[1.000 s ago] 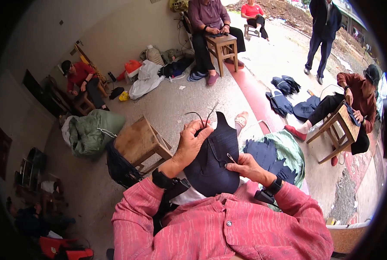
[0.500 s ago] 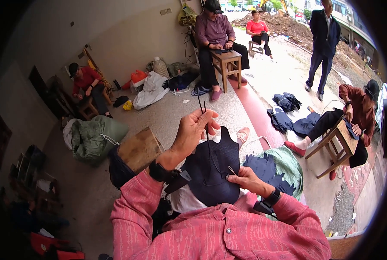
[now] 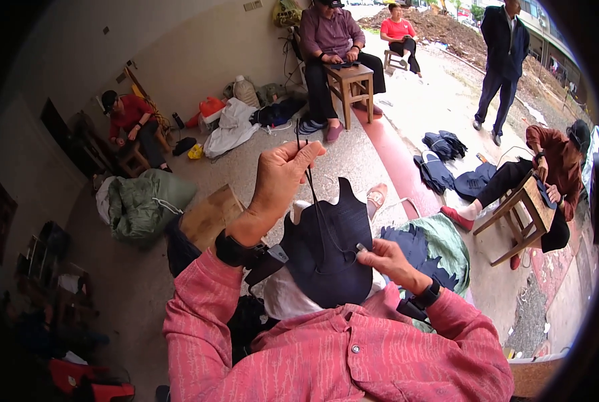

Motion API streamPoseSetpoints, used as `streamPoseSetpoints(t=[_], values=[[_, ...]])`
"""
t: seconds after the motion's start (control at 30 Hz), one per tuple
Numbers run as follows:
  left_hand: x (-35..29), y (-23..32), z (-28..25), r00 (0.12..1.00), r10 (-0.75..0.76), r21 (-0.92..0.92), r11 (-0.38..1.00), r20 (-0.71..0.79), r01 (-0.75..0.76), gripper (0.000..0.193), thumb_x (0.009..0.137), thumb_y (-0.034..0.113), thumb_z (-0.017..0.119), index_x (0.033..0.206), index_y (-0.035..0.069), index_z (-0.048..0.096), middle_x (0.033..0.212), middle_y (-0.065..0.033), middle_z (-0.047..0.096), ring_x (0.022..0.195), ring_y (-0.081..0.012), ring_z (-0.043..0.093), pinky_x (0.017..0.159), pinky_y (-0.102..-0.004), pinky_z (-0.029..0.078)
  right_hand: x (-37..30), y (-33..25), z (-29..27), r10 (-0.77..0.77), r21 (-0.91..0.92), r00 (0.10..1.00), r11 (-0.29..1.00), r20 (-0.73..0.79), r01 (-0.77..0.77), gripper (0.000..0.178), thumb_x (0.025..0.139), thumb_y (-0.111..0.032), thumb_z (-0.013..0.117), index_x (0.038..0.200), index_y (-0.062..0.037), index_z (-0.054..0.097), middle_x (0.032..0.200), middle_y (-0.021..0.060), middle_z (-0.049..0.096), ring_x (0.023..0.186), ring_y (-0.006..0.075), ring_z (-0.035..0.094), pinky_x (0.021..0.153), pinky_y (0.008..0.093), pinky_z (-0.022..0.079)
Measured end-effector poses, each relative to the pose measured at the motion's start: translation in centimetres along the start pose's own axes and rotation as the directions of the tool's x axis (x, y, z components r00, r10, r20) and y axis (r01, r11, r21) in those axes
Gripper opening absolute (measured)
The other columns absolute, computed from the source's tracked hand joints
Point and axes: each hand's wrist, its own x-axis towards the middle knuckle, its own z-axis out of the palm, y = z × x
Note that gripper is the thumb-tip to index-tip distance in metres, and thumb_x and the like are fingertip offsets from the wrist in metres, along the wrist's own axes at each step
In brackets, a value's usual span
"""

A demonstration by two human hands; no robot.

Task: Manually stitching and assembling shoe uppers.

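Note:
A dark navy shoe-upper piece (image 3: 329, 248) with a notched top edge lies over white cloth on my lap. Raised above its far left side, my left hand (image 3: 282, 177) pinches a black cord (image 3: 309, 175), whose ends stick up past the fingers. The cord runs down across the piece in a loose loop toward its right side. There, my right hand (image 3: 396, 266) grips a small silver needle (image 3: 361, 248) between thumb and forefinger, beside the right edge of the piece. Most of the needle is hidden by the fingers.
Beside my right hand, a green sack (image 3: 450, 244) holds a stack of cut navy pieces (image 3: 410, 251). A wooden board (image 3: 212, 214) and a green bundle (image 3: 148, 204) are at left. Other people sit at wooden stools (image 3: 349, 75) farther off; one person (image 3: 504, 60) stands at far right.
My left hand has moved a little up and left, drawing the cord along. My right hand has shifted slightly up and right, and its fingers now cover more of the needle.

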Motion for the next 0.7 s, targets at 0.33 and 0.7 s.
streamPoseSetpoints(t=[0.33, 0.7], values=[[-1.3, 1.7, 0.5, 0.997, -0.031, -0.118, 0.992, 0.077, 0.040, 0.023, 0.092, 0.026, 0.063, 0.090, 0.004, 0.070, 0.054, 0.0030, 0.051, 0.040, -0.0023, 0.042, 0.035, -0.0182, 0.030, 3.2, -6.2, -0.1, -0.556, -0.030, 0.798, 0.824, -0.233, 0.566, 0.021, 0.085, -0.009, 0.072, 0.102, -0.0008, 0.064, 0.089, 0.0012, 0.067, 0.069, 0.0021, 0.055, 0.058, 0.0175, 0.044], [-2.3, 2.5, -0.5, 0.994, 0.026, -0.029, 0.999, 0.105, -0.023, 0.024, 0.090, 0.021, 0.066, 0.107, 0.003, 0.064, 0.073, 0.0030, 0.055, 0.056, -0.0015, 0.045, 0.046, -0.0171, 0.034, 5.8, -10.7, 5.2, -0.575, 0.098, 0.816, 0.810, -0.063, 0.578, 0.018, 0.091, -0.014, 0.065, 0.100, 0.0009, 0.063, 0.088, 0.0046, 0.068, 0.080, 0.0066, 0.062, 0.067, 0.0222, 0.049]])
